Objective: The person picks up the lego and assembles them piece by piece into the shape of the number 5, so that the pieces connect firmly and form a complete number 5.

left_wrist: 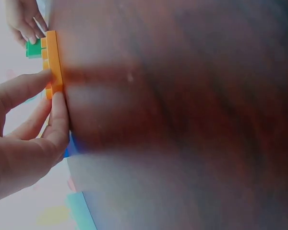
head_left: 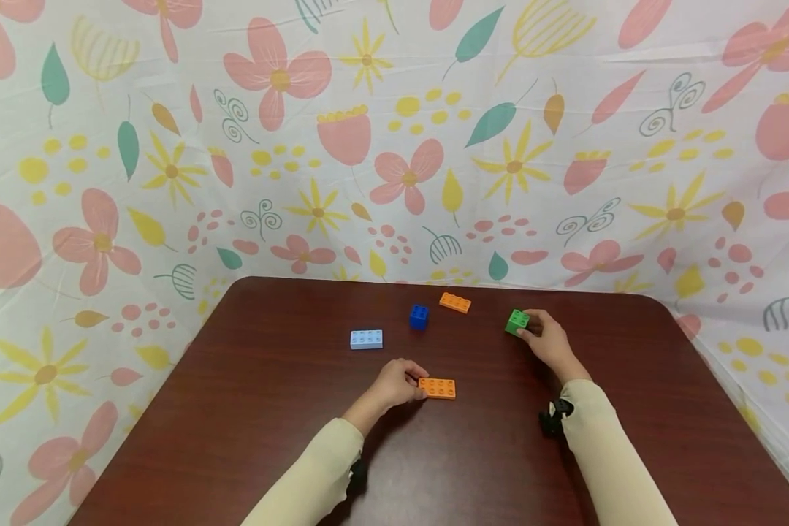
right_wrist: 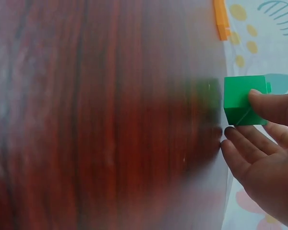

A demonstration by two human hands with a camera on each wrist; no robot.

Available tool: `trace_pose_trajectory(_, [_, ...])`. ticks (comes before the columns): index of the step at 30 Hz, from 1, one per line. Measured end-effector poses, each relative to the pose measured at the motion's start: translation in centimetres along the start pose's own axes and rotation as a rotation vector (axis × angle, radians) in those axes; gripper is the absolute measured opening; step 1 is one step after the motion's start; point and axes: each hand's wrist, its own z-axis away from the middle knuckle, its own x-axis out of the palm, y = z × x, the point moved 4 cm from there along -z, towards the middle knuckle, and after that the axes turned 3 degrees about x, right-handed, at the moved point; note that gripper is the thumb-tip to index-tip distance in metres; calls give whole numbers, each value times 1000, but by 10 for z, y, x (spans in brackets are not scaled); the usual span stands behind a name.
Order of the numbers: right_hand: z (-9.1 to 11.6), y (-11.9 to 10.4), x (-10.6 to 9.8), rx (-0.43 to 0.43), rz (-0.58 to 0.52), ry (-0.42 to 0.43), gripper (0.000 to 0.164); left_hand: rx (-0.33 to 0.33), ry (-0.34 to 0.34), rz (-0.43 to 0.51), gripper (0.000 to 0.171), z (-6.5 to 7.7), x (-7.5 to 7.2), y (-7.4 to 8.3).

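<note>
My left hand pinches the left end of a flat orange building block between thumb and fingers, low over the table. In the left wrist view the orange block has its studs facing the thumb. Farther right, my right hand grips a small square green building block. The right wrist view shows the thumb on one face of the green block, with the index finger partly hidden behind it and the other fingers extended below. Whether the green block touches the table is unclear.
A light blue brick lies left of centre on the dark wooden table. Beyond my left hand stand a dark blue square brick and a second flat orange block, near the back edge. A flowered cloth hangs behind.
</note>
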Motion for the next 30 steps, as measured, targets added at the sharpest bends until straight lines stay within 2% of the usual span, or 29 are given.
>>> trace_pose_trajectory(7, [5, -3, 2, 10, -130, 18, 48, -6, -6, 34, 27, -2, 0, 0])
trace_pose_trajectory(17, [17, -23, 9, 7, -270, -26, 50, 22, -7, 13, 26, -1, 0, -1])
trace_pose_trajectory(30, [33, -50, 20, -23, -270, -99, 52, 12, -16, 8, 25, 1, -4, 2])
